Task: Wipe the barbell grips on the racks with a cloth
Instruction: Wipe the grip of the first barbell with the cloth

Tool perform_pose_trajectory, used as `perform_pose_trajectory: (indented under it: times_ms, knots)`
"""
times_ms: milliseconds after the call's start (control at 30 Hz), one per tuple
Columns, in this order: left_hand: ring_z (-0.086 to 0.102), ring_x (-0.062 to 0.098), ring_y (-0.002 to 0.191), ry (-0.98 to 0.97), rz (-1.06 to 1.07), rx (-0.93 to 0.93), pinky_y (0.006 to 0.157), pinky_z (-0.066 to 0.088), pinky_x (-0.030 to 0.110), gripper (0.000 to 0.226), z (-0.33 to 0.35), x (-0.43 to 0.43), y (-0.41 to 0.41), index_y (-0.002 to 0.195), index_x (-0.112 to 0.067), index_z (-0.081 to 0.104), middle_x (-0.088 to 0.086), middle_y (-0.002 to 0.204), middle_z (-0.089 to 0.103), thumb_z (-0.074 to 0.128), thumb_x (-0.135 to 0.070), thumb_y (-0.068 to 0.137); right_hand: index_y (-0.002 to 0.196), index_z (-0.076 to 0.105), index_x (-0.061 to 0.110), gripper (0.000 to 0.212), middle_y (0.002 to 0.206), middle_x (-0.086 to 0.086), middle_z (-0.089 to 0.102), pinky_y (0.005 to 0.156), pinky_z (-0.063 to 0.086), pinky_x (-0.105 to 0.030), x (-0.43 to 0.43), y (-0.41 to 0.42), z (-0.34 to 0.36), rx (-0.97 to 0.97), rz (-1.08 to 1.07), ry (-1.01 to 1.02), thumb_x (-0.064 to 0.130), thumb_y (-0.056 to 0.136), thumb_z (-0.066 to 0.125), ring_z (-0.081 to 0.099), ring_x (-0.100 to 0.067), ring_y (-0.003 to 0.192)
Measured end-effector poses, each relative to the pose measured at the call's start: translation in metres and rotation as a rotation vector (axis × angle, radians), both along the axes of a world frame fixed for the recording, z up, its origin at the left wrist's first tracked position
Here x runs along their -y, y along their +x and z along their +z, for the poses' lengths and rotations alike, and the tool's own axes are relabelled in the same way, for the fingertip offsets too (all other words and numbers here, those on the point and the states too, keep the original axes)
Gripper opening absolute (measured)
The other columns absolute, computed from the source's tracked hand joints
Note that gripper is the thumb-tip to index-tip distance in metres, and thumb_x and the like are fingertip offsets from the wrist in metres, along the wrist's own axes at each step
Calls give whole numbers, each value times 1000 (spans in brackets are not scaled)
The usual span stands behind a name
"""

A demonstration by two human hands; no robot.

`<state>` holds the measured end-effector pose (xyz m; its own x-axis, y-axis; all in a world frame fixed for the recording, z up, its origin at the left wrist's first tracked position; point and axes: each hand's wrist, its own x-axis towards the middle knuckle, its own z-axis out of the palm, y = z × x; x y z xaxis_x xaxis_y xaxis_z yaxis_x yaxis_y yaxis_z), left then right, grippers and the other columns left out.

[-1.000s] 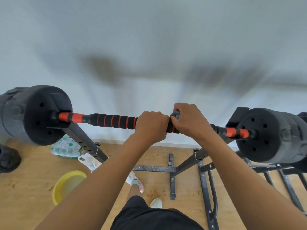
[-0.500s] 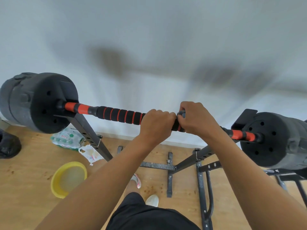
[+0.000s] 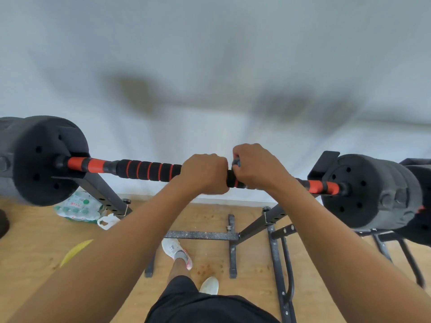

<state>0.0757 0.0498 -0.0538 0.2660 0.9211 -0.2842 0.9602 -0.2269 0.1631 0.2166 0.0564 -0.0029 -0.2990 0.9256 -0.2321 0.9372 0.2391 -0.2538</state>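
Left hand (image 3: 205,173) is wrapped knuckles-up round the foam grip (image 3: 149,170) at the middle of the barbell (image 3: 93,164), fingers curled fully over it. Right hand (image 3: 256,167) touches it on the side toward the barbell's right end, fingers and thumb closed round a cloth (image 3: 236,162). Only a small grey-blue fold of the cloth shows by the thumb. The rest is hidden in the fist, so how far it wraps the grip cannot be told.

The step in hand looks like a wipe of the centre stretch. To do it well, I judge the left hand should steady the barbell against rolling on the rack (image 3: 109,194). The right should squeeze the cloth all the way round and twist as well as slide, since the grooves between the foam ribs are likely to hold dirt. The left hand covers a stretch that needs wiping too, so it should shift along the barbell afterwards.

The grip is black ribbed foam with thin orange rings, running from near the barbell's left orange sleeve to the hands, with a short length showing between them. It looks matte, and no grime is plain at this sharpness. The barbell lies across the rack with a black weight plate (image 3: 46,159) at each end.
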Motion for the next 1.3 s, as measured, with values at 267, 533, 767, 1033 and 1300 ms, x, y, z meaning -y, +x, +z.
perform_pose_trajectory:
  times_ms: [267,533,767,1033,1300]
  knots:
    - [52,15,53,237,-83,-43,56,37,28,21,-11,10,2,81,-21,59,-8,60,54,71,-37,87,77,58,19,11,72,-1,66,58,57,-36,-10,7,7,-73,-36,-156,13,86,56,68,-25,69]
    - [62,15,49,-154,-18,20,58,51,27,19,12,-6,-7,73,-20,61,-5,59,66,68,-35,82,72,58,19,12,70,-8,69,61,62,-50,-9,10,11,-74,6,-182,12,81,58,72,-33,68]
    - [31,17,40,611,-42,-99,55,24,29,34,-29,28,-5,66,-19,40,-6,49,31,72,-19,78,77,59,20,10,87,0,68,71,60,-44,-23,3,-2,-55,42,-170,14,84,56,68,-24,81]
    - [73,11,64,-359,-3,109,64,52,28,30,26,-11,-10,93,-22,64,-9,63,72,76,-48,82,77,58,21,11,78,-4,69,64,62,-51,-14,8,9,-77,34,-182,17,87,58,71,-27,68]
    - [41,16,46,458,-52,-84,53,31,28,21,-20,22,-5,73,-21,52,-8,54,41,68,-27,84,79,61,16,10,78,-4,68,67,61,-47,-20,8,10,-94,93,-211,14,88,60,68,-24,73]
